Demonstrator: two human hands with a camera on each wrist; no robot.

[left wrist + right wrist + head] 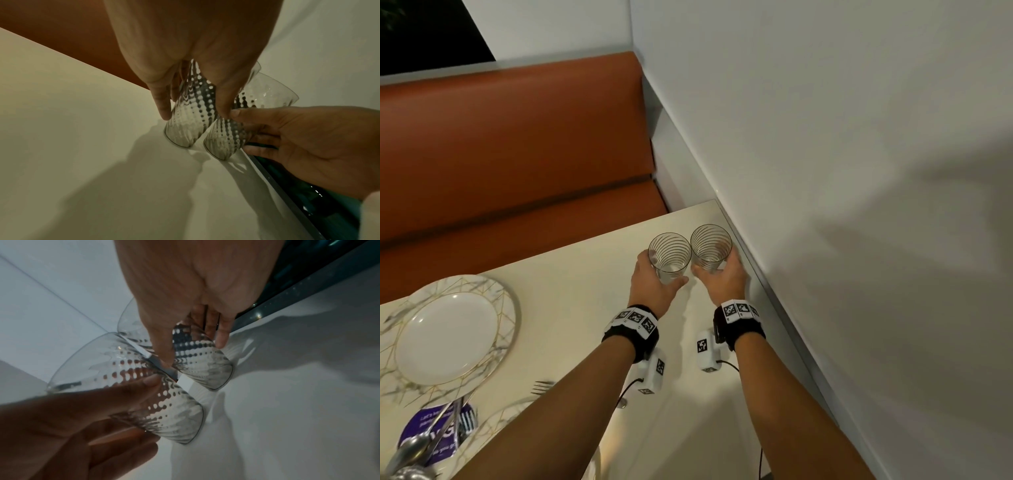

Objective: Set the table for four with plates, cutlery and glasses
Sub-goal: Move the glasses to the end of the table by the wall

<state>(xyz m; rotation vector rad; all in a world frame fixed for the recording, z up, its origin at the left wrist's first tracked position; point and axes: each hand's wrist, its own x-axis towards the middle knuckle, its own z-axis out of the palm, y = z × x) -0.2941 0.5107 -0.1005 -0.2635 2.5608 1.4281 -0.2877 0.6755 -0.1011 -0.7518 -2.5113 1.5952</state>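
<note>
White gold-veined plate (453,337) sits far left. Left hand (654,279) grips one clear ribbed glass tumbler (669,257), right hand (722,275) grips the other ribbed tumbler (710,246), both on the cream table (571,284) corner. Rims touching: likely to clink or chip, and the right one could knock the adjacent wall (825,171).

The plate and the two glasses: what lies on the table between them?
Nothing: in the head view the table is bare between the plate and the glasses, left glass and right glass.
</note>
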